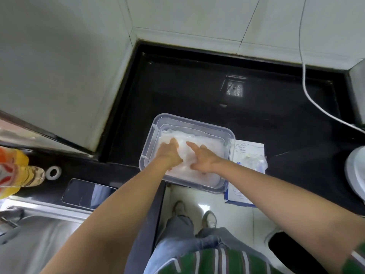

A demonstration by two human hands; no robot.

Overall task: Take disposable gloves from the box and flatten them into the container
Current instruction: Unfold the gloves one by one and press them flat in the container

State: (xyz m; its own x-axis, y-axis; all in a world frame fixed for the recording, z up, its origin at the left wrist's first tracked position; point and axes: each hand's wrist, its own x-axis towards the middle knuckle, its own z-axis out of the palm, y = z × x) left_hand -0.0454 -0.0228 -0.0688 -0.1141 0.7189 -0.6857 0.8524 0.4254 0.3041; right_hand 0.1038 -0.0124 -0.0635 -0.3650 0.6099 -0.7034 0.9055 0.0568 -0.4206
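Observation:
A clear plastic container (197,123) sits on the black counter, holding a layer of thin translucent disposable gloves (209,145). Both my hands are inside it. My left hand (169,153) lies flat with straight fingers pressing down on the gloves at the left. My right hand (201,157) presses on the gloves beside it, index finger stretched forward. Just right of the container lies the white and blue glove box (248,151), a crumpled glove sticking out of its top opening.
A phone (87,193) lies on the counter at the near left, beside a white tape roll (53,172) and an orange bottle (13,171). A steel sink (39,234) is at lower left. A white cable (316,103) crosses the right; a metal pot (355,171) stands at the right edge.

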